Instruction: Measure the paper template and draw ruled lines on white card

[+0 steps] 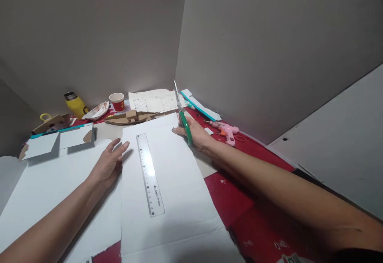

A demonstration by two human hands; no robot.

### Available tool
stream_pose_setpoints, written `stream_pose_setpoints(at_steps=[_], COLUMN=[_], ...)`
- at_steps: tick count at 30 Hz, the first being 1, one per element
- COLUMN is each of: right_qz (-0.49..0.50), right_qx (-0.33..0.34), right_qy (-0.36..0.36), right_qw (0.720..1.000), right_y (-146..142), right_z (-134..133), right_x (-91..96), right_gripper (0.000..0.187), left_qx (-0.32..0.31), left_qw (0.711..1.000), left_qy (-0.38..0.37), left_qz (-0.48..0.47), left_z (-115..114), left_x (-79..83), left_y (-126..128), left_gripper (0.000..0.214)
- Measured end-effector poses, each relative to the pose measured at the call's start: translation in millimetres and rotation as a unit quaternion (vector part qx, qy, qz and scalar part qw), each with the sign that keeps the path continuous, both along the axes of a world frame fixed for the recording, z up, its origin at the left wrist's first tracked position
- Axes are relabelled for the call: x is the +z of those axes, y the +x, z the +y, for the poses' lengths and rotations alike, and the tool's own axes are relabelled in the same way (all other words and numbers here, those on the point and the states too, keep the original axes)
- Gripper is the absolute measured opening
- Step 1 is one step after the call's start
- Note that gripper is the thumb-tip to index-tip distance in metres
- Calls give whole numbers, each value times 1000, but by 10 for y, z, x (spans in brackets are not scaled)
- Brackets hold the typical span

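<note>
A long white cardboard sheet (pixel 176 199) stretches away from me across the middle. On it lies a clear plastic ruler (pixel 149 175), slightly slanted. My right hand (pixel 194 133) is at the sheet's far right corner and grips green-handled scissors (pixel 186 129), their blades pointing up and away. Its thumb lies over the sheet's edge. Beside the left edge of the sheet is my left hand (pixel 109 163), its thumb and forefinger apart and nothing seen between them. Its lower fingers are partly hidden.
Another white board (pixel 80 199) lies at left, with a folded white cardboard piece (pixel 76 137) behind. Farther back stand a yellow bottle (pixel 76 105) and a red paper cup (pixel 117 103), near a brown cardboard boat shape (pixel 128 117) and a drawn plan (pixel 152 100). A pink glue gun (pixel 227 131) lies right.
</note>
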State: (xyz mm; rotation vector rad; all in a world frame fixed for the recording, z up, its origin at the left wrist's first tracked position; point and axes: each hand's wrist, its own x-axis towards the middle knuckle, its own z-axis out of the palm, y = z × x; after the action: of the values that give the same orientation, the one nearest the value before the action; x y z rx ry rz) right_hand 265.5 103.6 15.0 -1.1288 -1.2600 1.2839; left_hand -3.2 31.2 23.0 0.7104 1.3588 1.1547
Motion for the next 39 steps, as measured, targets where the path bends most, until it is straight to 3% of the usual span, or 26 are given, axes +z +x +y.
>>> stream_pose_setpoints(at_steps=[5, 11, 17, 20, 26, 30, 33, 37, 39], right_qz=[-4, -7, -17, -14, -53, -117, -137, -126, -185], right_qx=[28, 38, 30, 23, 13, -57, -81, 15, 54], right_qy=[9, 18, 39, 42, 48, 78, 108, 102, 119], right_qw=[1000, 999, 999, 999, 997, 988, 981, 987, 974], right_y=[-173, -282, -250, -240, -224, -149, -128, -277, -412], right_z=[-50, -83, -101, -120, -118, -99, -179, -442, -574], right_x=[118, 197, 157, 137, 107, 113, 166, 234, 228], right_gripper=[50, 48, 46, 47, 43, 35, 30, 26, 21], left_qx=[19, 14, 63, 81, 107, 123, 142, 137, 139], left_qw=[998, 997, 994, 992, 992, 992, 989, 990, 990], left_qy=[-47, -69, -88, -91, -62, -19, -6, -5, -4], left_qz=[-26, -20, 12, 21, 30, 27, 27, 21, 22], left_z=[-16, -33, -1, 5, -18, -8, -2, -20, -32], left_x=[23, 75, 25, 7, 12, -11, -18, -7, -8], left_y=[7, -1, -29, -37, -11, -6, -2, 23, 39], left_gripper=[92, 80, 123, 131, 108, 71, 63, 58, 57])
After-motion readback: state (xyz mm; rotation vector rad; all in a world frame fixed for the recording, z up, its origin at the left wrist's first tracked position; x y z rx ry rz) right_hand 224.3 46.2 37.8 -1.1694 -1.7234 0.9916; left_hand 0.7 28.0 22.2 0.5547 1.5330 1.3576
